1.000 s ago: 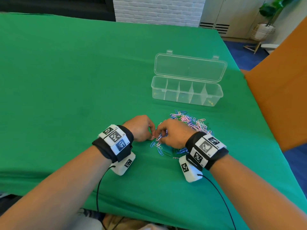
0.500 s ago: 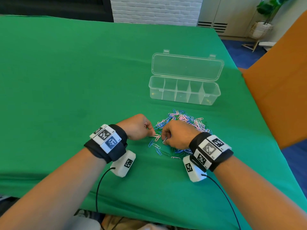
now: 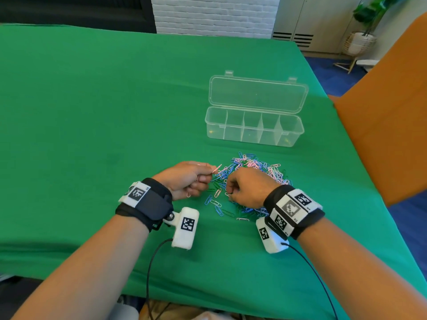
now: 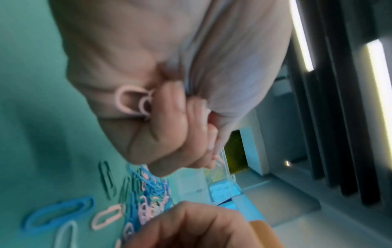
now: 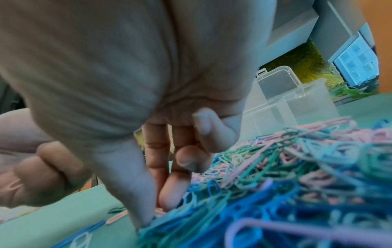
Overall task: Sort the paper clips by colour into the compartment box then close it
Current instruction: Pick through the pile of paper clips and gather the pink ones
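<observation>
Left hand (image 3: 184,179) pinching pink clips (image 3: 216,169), right hand (image 3: 247,188) curled, fingertips picking in the pile (image 3: 256,172) near the open box (image 3: 254,128): best gather one colour, dropping none, before filling a compartment.

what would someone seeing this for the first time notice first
Probably the tangled pile of paper clips, pink, blue and green, on the green tablecloth between both hands. Just beyond it sits the clear compartment box, lid open. The left hand pinches pink clips at the pile's edge.
</observation>
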Motion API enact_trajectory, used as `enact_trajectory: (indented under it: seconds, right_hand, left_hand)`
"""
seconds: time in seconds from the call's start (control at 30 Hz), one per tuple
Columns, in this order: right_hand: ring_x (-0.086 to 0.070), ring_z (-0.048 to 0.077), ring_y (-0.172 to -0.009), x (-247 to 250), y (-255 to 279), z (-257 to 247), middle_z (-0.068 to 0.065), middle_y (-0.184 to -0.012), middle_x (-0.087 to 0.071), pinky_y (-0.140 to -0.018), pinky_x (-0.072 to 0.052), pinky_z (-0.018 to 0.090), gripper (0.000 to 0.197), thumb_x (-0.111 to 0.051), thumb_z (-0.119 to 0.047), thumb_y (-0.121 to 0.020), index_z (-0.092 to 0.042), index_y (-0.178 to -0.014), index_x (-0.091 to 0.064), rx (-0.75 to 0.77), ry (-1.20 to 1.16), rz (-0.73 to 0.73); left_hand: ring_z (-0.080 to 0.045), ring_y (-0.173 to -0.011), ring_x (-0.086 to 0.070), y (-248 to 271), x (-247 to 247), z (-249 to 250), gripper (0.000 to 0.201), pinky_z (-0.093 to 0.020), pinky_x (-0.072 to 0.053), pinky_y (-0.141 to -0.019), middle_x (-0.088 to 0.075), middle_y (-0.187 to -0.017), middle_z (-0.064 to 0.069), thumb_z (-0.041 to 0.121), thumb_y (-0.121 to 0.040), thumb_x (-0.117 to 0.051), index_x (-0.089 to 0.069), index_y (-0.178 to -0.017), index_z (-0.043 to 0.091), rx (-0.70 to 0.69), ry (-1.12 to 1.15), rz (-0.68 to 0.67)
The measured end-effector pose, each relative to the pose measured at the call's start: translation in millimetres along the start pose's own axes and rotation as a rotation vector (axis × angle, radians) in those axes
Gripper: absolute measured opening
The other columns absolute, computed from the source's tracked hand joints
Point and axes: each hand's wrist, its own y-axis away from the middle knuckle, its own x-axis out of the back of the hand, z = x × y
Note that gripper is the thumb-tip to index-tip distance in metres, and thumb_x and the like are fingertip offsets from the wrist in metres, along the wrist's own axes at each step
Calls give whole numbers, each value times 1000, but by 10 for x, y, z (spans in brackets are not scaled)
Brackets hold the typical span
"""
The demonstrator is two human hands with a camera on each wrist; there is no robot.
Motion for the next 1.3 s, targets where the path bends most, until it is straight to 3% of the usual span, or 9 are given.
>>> enact_trajectory:
  seconds: [0.23,0.43,0.57,0.67,0.73,0.8,0.97,1.17,1.3]
  right_hand:
    - [-64,20,-77,34,-47,-46,-3,-79,-69,-77,-55,33,10,-60,-17,-82,-20,-78,-69,-33,14,30]
    - [-52,2,-52,188,-47,-174,-4,-64,-63,-54,-44,13,6,-68,-3,-86,-6,-81,-69,-48,-719,304]
    - [-60,6,-54,131,-86,-338,0,-64,-67,-59,-52,20,8,-70,-1,-84,-7,-79,-70,-25,-816,316]
    - [-60,8,-57,62,-116,-336,1,-73,-69,-63,-52,22,3,-73,-12,-86,-11,-84,-73,-6,-764,320]
    - [-57,3,-59,25,-149,-271,-4,-76,-68,-63,-49,17,5,-70,-14,-89,-15,-85,-72,-29,-698,439]
    - [-55,4,-63,7,-168,-205,-5,-74,-66,-68,-49,22,9,-66,-13,-89,-16,-84,-73,-42,-570,496]
    - [-54,13,-73,-71,-113,-175,-14,-69,-55,-72,-43,24,16,-63,-19,-86,-27,-93,-74,24,-59,90]
    - [-61,22,-83,-76,-137,-199,-4,-88,-67,-71,-46,29,9,-59,-22,-87,-25,-87,-67,51,161,44]
    - [-61,28,-80,-77,-130,-204,3,-87,-66,-72,-52,35,13,-51,-22,-88,-18,-85,-63,114,286,20]
  left_hand:
    - [-4,-38,-30,-27,-24,-71,17,-17,-14,-38,-41,-60,4,15,-88,-39,-47,-73,15,-33,455,-110]
    - [-6,-38,-30,-47,-74,-126,11,-16,-15,-35,-42,-59,1,15,-78,-40,-48,-73,12,-27,581,-179]
    - [-6,-37,-29,-90,-186,-132,22,-16,-13,-34,-41,-54,0,15,-83,-32,-52,-76,11,-3,563,-157]
    - [-6,-34,-29,-114,-225,-154,30,-14,-14,-32,-40,-51,0,16,-94,-27,-53,-80,16,29,540,-96]
    - [-6,-34,-28,-120,-195,-156,29,-15,-12,-33,-38,-51,1,20,-95,-33,-50,-72,15,60,547,-37]
    - [-5,-31,-23,-126,-132,-139,36,-14,-11,-29,-31,-46,4,22,-94,-36,-42,-59,17,59,604,65]
    - [-7,-25,-13,-120,1,-29,47,-9,-8,-29,-17,-39,7,31,-101,-36,-23,-57,22,-65,677,287]
    - [-7,-27,-16,-140,18,-54,47,-10,-9,-31,-20,-40,7,32,-102,-37,-29,-57,21,-68,631,254]
    - [-6,-28,-18,-179,-10,-82,44,-12,-10,-29,-22,-41,7,31,-102,-38,-31,-60,21,-43,625,231]
